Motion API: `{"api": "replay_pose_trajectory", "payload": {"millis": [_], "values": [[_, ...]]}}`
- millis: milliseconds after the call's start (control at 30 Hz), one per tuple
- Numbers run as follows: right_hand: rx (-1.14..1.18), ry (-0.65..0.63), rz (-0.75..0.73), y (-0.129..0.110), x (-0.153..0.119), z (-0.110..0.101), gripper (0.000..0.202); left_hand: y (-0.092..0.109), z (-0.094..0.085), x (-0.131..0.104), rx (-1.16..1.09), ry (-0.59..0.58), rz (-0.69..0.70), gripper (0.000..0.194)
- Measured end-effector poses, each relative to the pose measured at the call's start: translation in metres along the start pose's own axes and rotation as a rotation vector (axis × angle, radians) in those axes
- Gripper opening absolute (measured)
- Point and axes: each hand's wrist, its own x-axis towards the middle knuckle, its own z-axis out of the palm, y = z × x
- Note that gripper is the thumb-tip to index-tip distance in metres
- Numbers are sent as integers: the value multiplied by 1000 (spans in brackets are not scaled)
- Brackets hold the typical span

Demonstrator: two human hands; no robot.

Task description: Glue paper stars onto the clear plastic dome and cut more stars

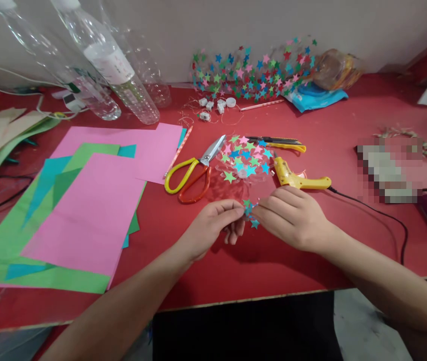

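Over the front of the red table, my left hand pinches a small star-covered piece between thumb and fingers. My right hand is closed at the other side of that piece, its fingertips partly hidden. Blue and green stars show between the hands; what they are fixed to is mostly covered. Just beyond lies a clear plastic piece with pink, green and blue paper stars on it. Scissors with yellow and red handles lie to its left, and a yellow glue gun to its right.
Pink, green and blue paper sheets cover the left side. Clear plastic bottles stand behind them. A star-covered clear bottle lies along the wall. A yellow cutter is behind the glue gun, whose black cord runs right.
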Motion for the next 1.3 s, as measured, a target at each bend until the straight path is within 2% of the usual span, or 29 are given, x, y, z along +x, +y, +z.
{"api": "replay_pose_trajectory", "payload": {"millis": [67,133,167,200,233,300,367,533,733,967,1167,1300], "values": [[64,39,88,3,2,-2,16,1,-6,0,134,170,168,20],[171,72,196,7,5,-4,12,2,-15,2,349,412,444,8],[233,80,249,8,7,-5,11,3,-21,4,469,507,593,11],[293,77,298,9,8,-6,10,3,-26,7,597,559,696,17],[345,65,341,9,9,-6,9,4,-31,11,715,577,736,20],[408,33,415,8,11,-6,10,4,-38,17,859,551,751,23],[409,9,470,6,13,-3,9,4,-39,22,895,504,756,26],[358,-9,490,2,13,7,10,7,-28,26,923,424,863,28],[349,64,506,1,14,18,13,4,-24,31,942,483,849,24],[296,124,474,1,13,22,9,0,-25,33,1020,449,933,30],[295,110,477,1,12,25,10,0,-25,34,1012,453,923,25],[302,97,486,1,11,27,9,0,-23,33,1015,424,917,35]]}}
